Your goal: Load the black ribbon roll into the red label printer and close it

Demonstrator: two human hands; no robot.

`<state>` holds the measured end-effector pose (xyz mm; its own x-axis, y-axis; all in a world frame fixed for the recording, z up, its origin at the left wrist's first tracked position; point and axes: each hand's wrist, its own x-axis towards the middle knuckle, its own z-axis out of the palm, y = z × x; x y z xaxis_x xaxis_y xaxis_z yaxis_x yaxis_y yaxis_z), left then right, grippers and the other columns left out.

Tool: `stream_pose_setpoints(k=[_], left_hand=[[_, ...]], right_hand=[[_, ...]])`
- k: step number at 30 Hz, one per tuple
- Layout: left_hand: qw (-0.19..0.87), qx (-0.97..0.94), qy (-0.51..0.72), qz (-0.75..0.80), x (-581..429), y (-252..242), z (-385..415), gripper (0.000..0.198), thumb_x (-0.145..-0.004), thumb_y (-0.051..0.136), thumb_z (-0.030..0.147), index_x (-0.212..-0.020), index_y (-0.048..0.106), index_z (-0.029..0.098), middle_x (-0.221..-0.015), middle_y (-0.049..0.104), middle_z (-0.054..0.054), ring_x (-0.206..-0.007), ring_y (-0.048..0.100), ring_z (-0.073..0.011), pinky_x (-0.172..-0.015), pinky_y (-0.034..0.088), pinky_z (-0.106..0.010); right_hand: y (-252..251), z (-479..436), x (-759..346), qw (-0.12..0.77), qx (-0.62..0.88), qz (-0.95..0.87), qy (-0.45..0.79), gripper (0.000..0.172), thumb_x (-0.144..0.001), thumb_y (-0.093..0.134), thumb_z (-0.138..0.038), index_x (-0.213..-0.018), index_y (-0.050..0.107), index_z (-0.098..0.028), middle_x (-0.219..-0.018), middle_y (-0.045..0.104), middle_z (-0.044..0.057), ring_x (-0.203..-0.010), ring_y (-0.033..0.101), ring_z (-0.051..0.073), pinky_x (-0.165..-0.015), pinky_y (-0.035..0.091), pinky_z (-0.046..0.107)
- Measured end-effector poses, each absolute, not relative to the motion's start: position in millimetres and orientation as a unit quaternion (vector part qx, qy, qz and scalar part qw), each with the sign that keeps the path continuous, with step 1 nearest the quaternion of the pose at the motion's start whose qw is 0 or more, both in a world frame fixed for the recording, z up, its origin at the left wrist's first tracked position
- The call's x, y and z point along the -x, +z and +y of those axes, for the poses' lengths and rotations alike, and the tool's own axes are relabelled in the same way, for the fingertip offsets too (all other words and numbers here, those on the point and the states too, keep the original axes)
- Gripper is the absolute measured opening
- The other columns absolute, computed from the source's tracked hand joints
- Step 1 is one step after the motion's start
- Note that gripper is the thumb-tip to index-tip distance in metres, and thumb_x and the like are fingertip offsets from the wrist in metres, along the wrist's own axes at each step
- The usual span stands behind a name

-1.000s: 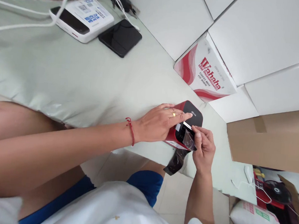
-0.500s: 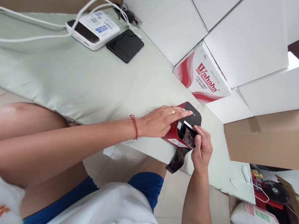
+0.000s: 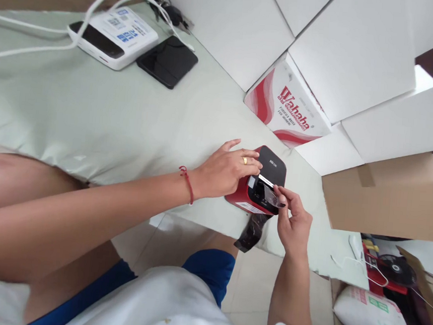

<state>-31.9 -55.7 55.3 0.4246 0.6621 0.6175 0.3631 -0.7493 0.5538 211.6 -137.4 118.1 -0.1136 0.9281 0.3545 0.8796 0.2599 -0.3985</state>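
A red box-shaped device (image 3: 272, 162) with a black top stands near the front edge of the table. My left hand (image 3: 226, 169) rests on its left side, fingers spread, fingertips on the top edge. At the device's front right corner, my right hand (image 3: 292, 209) pinches the end of a dark, shiny film (image 3: 273, 196) between thumb and fingers. A length of black film (image 3: 251, 232) hangs from the device over the table edge. On the top lies a thin white strip (image 3: 266, 180), between the two hands.
A white power bank (image 3: 136, 39) with cables and a black phone (image 3: 168, 61) lie at the back left of the table (image 3: 148, 111). A Wahaha carton (image 3: 289, 105) and white boxes (image 3: 228, 27) line the back. At the right stands a brown carton (image 3: 388, 198).
My left hand has drawn back from the black top towards the device's left edge, its fingers more spread. My right hand has moved slightly right, with the film lifted at the corner.
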Motion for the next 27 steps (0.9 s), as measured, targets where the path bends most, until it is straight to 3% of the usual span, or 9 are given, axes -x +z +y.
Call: stream_pose_setpoints(k=[3,6,9,11,17,23,27], left_hand=[[0.225,-0.809,0.449,0.305,31,55,-52,0.047,-0.086,0.048,-0.002,-0.114,0.077,0.022,-0.133,0.08,-0.004,-0.143,0.064,-0.0262,-0.127,0.038,-0.062],[0.318,-0.769,0.484,0.269,30,52,-48,0.041,-0.089,0.048,0.003,-0.11,0.078,0.022,-0.13,0.081,-0.004,-0.143,0.063,-0.0229,-0.123,0.05,-0.049],[0.393,-0.713,0.516,0.266,26,48,-48,0.038,-0.093,0.053,0.011,-0.121,0.075,0.024,-0.136,0.076,-0.006,-0.146,0.06,-0.0222,-0.126,0.048,-0.048],[0.426,-0.686,0.524,0.269,22,45,-50,0.047,-0.09,0.06,0.015,-0.135,0.068,0.025,-0.15,0.066,-0.009,-0.15,0.056,-0.0236,-0.13,0.042,-0.05],[0.509,-0.607,0.537,0.29,10,30,-53,0.076,-0.088,0.068,0.022,-0.16,0.044,0.027,-0.171,0.04,-0.015,-0.162,0.038,-0.0311,-0.132,0.034,-0.059],[0.523,-0.605,0.515,0.307,8,28,-53,0.09,-0.089,0.067,0.022,-0.169,0.026,0.03,-0.178,0.028,-0.016,-0.166,0.029,-0.0337,-0.13,0.037,-0.061],[0.517,-0.617,0.514,0.296,9,29,-53,0.087,-0.09,0.066,0.02,-0.168,0.029,0.03,-0.178,0.029,-0.013,-0.167,0.027,-0.0318,-0.134,0.031,-0.059]], right_hand=[[109,-138,-212,0.306,0.608,-0.732,0.036,0.029,-0.108,0.056,-0.039,-0.125,0.073,-0.022,-0.121,0.083,0.009,-0.109,0.08,0.021,-0.095,0.064,0.035],[94,-145,-210,0.354,0.597,-0.719,0.021,0.032,-0.107,0.057,-0.038,-0.132,0.071,-0.022,-0.127,0.08,0.011,-0.119,0.077,0.024,-0.103,0.061,0.041],[85,-155,-203,0.387,0.572,-0.722,0.044,0.042,-0.108,0.055,-0.037,-0.147,0.064,-0.026,-0.146,0.071,0.012,-0.136,0.067,0.027,-0.116,0.053,0.05],[84,-161,-199,0.408,0.538,-0.736,0.055,0.046,-0.108,0.053,-0.037,-0.153,0.06,-0.029,-0.152,0.066,0.011,-0.142,0.062,0.029,-0.12,0.049,0.056],[91,-169,-200,0.389,0.45,-0.801,0.071,0.038,-0.11,0.045,-0.035,-0.133,0.075,-0.029,-0.118,0.082,0.009,-0.123,0.071,0.031,-0.114,0.051,0.063],[89,-167,-202,0.394,0.444,-0.801,0.078,0.036,-0.107,0.051,-0.024,-0.133,0.075,-0.03,-0.118,0.082,0.007,-0.118,0.072,0.029,-0.109,0.056,0.06],[96,-165,-202,0.383,0.446,-0.803,0.094,0.035,-0.106,0.053,-0.021,-0.128,0.077,-0.03,-0.115,0.083,0.006,-0.113,0.074,0.027,-0.102,0.059,0.054]])
